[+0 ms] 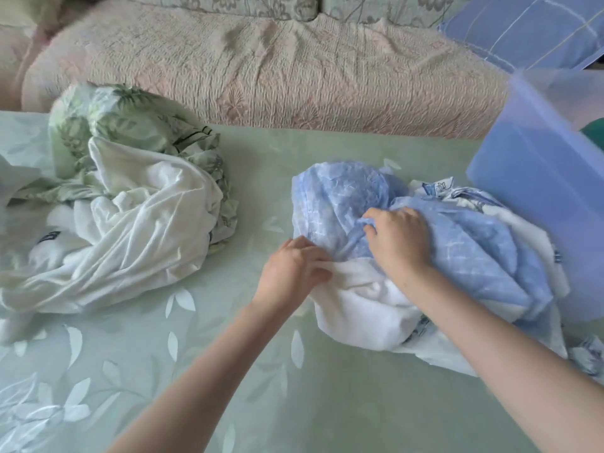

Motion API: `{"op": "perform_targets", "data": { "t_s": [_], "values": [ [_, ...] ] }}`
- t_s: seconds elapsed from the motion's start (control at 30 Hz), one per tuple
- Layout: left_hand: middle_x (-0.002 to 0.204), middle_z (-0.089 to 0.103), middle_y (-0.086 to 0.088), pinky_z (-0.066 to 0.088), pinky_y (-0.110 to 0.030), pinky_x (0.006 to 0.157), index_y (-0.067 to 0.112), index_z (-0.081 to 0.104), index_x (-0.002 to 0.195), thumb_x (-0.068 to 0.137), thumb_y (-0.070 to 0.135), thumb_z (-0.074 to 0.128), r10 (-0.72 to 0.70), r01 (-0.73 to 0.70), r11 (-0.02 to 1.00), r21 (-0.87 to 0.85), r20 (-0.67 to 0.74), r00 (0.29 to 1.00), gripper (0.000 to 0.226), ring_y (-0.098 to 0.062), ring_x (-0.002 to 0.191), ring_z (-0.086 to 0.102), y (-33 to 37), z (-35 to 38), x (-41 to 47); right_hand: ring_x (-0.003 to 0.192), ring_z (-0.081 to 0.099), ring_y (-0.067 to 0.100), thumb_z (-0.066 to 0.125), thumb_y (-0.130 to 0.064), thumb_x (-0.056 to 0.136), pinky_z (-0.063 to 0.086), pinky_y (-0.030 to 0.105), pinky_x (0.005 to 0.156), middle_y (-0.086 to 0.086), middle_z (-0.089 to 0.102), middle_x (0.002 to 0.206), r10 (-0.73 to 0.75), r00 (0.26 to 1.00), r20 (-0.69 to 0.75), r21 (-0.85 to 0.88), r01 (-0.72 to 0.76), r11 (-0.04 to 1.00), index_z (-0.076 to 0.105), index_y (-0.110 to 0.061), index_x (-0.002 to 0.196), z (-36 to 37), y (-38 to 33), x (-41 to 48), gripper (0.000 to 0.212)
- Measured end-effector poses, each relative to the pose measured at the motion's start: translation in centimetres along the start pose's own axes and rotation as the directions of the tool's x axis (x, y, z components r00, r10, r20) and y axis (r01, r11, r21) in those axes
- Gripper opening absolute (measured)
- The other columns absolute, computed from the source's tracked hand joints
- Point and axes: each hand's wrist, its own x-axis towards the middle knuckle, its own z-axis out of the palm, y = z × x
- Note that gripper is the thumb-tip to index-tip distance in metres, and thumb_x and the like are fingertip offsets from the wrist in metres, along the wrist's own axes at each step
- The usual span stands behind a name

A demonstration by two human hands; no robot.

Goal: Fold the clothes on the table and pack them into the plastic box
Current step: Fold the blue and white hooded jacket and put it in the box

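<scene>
A: While the crumpled blue checked garment sits on the glossy table beside the translucent plastic box, the right hand bunches its thin cloth, fingers curled in.
B: And the left hand pinches the soft white garment beneath it. Another rumpled pile, white and leaf-printed, lies well left.

Bright, soft, even daylight; source direction unclear. Shadows faint: thin soft one under left hand, another along forearms. White cloth at left near blown out, folds washed. Mild sheen on bench cover, lower left. Plastic box at right edge smeared, blurred. Sofa blurred toward top-left corner. Whole frame slightly soft; wide-angle bowing at edges.
</scene>
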Motion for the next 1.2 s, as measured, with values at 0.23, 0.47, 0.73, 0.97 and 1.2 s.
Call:
{"op": "perform_targets", "data": {
  "t_s": [0.23,0.47,0.73,0.97,1.2],
  "values": [
    [0.096,0.065,0.004,0.047,-0.028,0.077,0.018,0.073,0.089,0.073,0.020,0.078,-0.046,0.041,0.993,-0.114,-0.038,0.998,0.017,-0.015,0.088,0.059,-0.4,-0.3,0.0,0.095,0.059,0.037,0.055,-0.024,0.093,0.038,0.037,0.070,0.018,0.069,0.094,0.039,0.999,-0.032,0.075,-0.036,0.997,0.069,-0.019,0.104,0.0,0.5,-0.4,0.018],
    [0.091,0.071,0.008,0.045,-0.013,0.078,0.024,0.071,0.078,0.069,0.012,0.082,-0.102,0.047,0.952,-0.303,-0.167,0.981,0.019,-0.006,0.086,0.063,0.4,-4.3,-5.6,0.085,0.061,0.037,0.062,-0.022,0.089,0.044,0.036,0.069,0.015,0.070,0.083,0.016,0.972,-0.235,0.339,0.066,0.938,0.073,-0.018,0.098,-4.5,-1.4,-5.1,0.014],
    [0.092,0.070,-0.010,0.051,-0.024,0.074,0.002,0.059,0.113,0.094,0.003,0.039,-0.365,0.345,0.609,-0.714,0.134,0.922,0.028,-0.013,0.076,0.069,2.2,-7.8,-13.2,0.068,0.064,0.034,0.056,-0.023,0.079,0.044,0.032,0.053,0.010,0.068,0.070,-0.221,0.959,-0.176,0.437,0.278,0.855,0.074,-0.022,0.085,-7.9,-7.5,-15.8,0.019],
    [0.101,0.064,-0.006,0.052,-0.033,0.072,0.023,0.045,0.131,0.085,0.032,0.067,-0.509,0.379,0.670,-0.639,-0.024,0.860,0.052,-0.019,0.081,0.061,1.1,-9.6,-15.3,0.102,0.061,0.016,0.057,-0.036,0.090,0.045,0.026,0.084,-0.007,0.070,0.108,-0.457,0.821,0.341,0.420,0.301,0.856,0.068,-0.033,0.108,-8.6,-7.4,-20.7,0.021],
    [0.053,0.042,0.004,0.026,-0.024,0.053,0.016,0.052,0.056,0.078,0.010,0.054,-0.401,0.403,0.907,-0.124,0.040,0.915,0.022,-0.018,0.058,0.030,-1.2,-10.5,-16.3,0.139,0.030,0.027,0.066,-0.055,0.080,0.021,0.037,0.112,0.005,0.040,0.148,-0.104,0.979,0.178,0.237,0.060,0.970,0.037,-0.023,0.144,-9.6,-2.5,-14.3,0.078]
  ]
}}
